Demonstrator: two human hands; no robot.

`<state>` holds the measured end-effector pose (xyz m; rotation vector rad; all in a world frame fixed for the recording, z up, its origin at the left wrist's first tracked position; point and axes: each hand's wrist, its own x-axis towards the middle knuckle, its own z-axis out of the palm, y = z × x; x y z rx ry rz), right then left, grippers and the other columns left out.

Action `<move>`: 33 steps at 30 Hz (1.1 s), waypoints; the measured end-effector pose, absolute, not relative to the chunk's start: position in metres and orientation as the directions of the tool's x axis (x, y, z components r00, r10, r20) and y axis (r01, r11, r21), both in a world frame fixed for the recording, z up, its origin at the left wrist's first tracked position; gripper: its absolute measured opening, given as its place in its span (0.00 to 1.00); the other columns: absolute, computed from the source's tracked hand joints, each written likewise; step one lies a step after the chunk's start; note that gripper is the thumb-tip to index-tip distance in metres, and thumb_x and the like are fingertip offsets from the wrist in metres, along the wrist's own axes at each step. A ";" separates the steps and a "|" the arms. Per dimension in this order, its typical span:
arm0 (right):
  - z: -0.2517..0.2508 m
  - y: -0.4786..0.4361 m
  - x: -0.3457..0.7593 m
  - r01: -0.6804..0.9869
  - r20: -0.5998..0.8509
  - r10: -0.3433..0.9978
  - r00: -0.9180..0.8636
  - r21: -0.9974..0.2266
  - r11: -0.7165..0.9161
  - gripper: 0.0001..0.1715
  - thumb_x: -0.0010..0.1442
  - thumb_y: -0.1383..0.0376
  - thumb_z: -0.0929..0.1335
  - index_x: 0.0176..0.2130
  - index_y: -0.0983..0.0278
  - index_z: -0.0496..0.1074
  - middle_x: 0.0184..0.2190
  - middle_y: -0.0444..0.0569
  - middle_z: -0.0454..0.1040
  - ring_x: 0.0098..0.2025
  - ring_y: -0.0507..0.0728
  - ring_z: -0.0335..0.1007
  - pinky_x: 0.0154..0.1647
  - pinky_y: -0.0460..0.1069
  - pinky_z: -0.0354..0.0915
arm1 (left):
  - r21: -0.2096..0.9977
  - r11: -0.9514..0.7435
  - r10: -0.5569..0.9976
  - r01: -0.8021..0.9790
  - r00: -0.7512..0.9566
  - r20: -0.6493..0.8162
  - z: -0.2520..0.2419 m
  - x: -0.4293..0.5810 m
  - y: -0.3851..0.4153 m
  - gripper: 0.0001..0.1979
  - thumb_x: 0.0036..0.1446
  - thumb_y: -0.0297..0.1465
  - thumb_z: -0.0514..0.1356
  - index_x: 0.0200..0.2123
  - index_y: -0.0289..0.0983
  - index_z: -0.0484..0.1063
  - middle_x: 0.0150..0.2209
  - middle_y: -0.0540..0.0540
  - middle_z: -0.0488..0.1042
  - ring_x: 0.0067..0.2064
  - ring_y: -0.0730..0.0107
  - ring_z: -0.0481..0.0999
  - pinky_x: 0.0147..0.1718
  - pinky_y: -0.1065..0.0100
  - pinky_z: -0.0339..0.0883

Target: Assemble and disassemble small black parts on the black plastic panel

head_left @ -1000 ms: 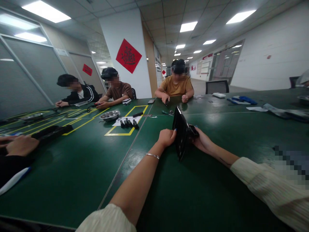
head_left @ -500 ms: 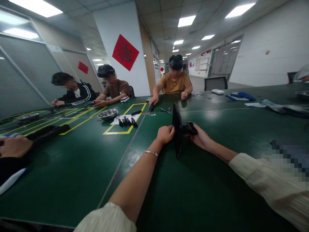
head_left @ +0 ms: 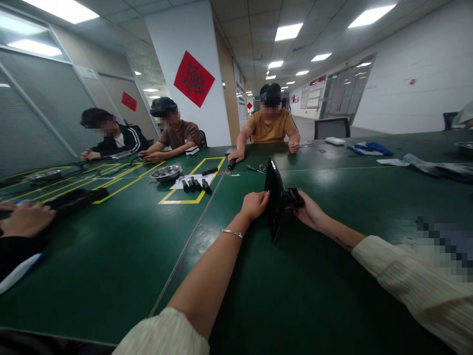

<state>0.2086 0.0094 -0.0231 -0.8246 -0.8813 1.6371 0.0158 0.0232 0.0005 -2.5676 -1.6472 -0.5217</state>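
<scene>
Between my hands stands a thin black screen (head_left: 275, 209), seen nearly edge-on, with a black mount (head_left: 293, 198) sticking out from its right side. My left hand (head_left: 254, 205) grips the screen's left side, thumb at the edge. On the other side, my right hand (head_left: 309, 209) has its fingers closed round the mount; some of them are hidden behind it. The screen is held upright over the green table (head_left: 318, 296); whether its lower edge touches the top I cannot tell.
Beyond my left hand lie several black cylindrical parts (head_left: 197, 185) on white paper, beside a metal bowl (head_left: 166, 173). Pliers (head_left: 255, 168) lie past the screen. A co-worker's hand (head_left: 29, 217) is at far left; three people (head_left: 271, 125) sit across. Blue-and-white cloth (head_left: 370, 148) lies right.
The screen has turned slightly, so a little more of its dark flat face shows. Both my hands keep their hold. At far left the co-worker's hand has shifted right.
</scene>
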 end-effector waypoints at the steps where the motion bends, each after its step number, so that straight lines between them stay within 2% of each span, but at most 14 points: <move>1: -0.024 0.010 0.209 -0.458 -0.078 0.974 -0.212 -0.873 -0.170 0.11 0.62 0.59 0.58 0.39 0.58 0.66 0.27 0.42 0.71 0.27 0.51 0.67 0.22 0.44 0.61 | 0.140 -0.433 0.875 0.891 0.377 0.303 0.000 0.016 0.023 0.28 0.63 0.41 0.34 0.36 0.38 0.73 0.32 0.43 0.76 0.36 0.65 0.74 0.32 0.69 0.58; 8: -0.028 0.011 0.209 -0.425 -0.060 0.975 -0.213 -0.893 -0.148 0.12 0.60 0.57 0.60 0.39 0.58 0.66 0.28 0.42 0.72 0.27 0.51 0.67 0.23 0.45 0.61 | 0.111 -0.463 0.858 0.880 0.413 0.305 -0.001 0.014 0.024 0.23 0.61 0.37 0.40 0.34 0.36 0.73 0.32 0.42 0.76 0.35 0.64 0.74 0.31 0.68 0.57; 13: -0.027 0.011 0.207 -0.453 -0.056 0.979 -0.198 -0.880 -0.142 0.12 0.62 0.58 0.58 0.40 0.58 0.66 0.28 0.42 0.71 0.26 0.50 0.66 0.20 0.43 0.60 | 0.112 -0.422 0.880 0.900 0.378 0.287 -0.002 0.013 0.026 0.30 0.62 0.41 0.35 0.29 0.35 0.74 0.30 0.41 0.76 0.34 0.64 0.74 0.30 0.68 0.56; 17: -0.024 0.009 0.206 -0.462 -0.083 0.980 -0.180 -0.872 -0.159 0.12 0.63 0.59 0.57 0.40 0.59 0.66 0.26 0.42 0.71 0.25 0.50 0.66 0.19 0.43 0.59 | 0.074 -0.409 0.883 0.909 0.374 0.283 -0.002 0.013 0.025 0.34 0.62 0.41 0.31 0.30 0.35 0.75 0.31 0.38 0.76 0.34 0.62 0.74 0.30 0.66 0.56; 22: -0.020 0.005 0.205 -0.461 -0.107 0.981 -0.162 -0.871 -0.171 0.12 0.64 0.59 0.56 0.40 0.59 0.65 0.24 0.42 0.69 0.25 0.50 0.65 0.19 0.43 0.60 | 0.017 -0.443 0.866 0.896 0.423 0.268 0.000 0.012 0.022 0.30 0.62 0.40 0.36 0.31 0.34 0.75 0.31 0.38 0.76 0.35 0.60 0.74 0.30 0.65 0.57; 27: -0.019 0.005 0.204 -0.469 -0.104 0.980 -0.173 -0.866 -0.174 0.12 0.64 0.59 0.56 0.39 0.59 0.65 0.24 0.42 0.69 0.25 0.51 0.66 0.20 0.44 0.61 | 0.044 -0.418 0.884 0.908 0.395 0.250 0.000 0.013 0.023 0.30 0.62 0.41 0.36 0.30 0.35 0.75 0.31 0.38 0.76 0.36 0.61 0.74 0.31 0.66 0.58; 33: -0.023 0.007 0.206 -0.458 -0.074 0.980 -0.185 -0.876 -0.152 0.11 0.62 0.59 0.58 0.39 0.57 0.65 0.27 0.42 0.70 0.27 0.52 0.66 0.22 0.45 0.62 | 0.058 -0.433 0.871 0.900 0.400 0.284 0.003 0.013 0.019 0.24 0.62 0.40 0.38 0.38 0.38 0.71 0.34 0.42 0.76 0.37 0.62 0.74 0.32 0.67 0.59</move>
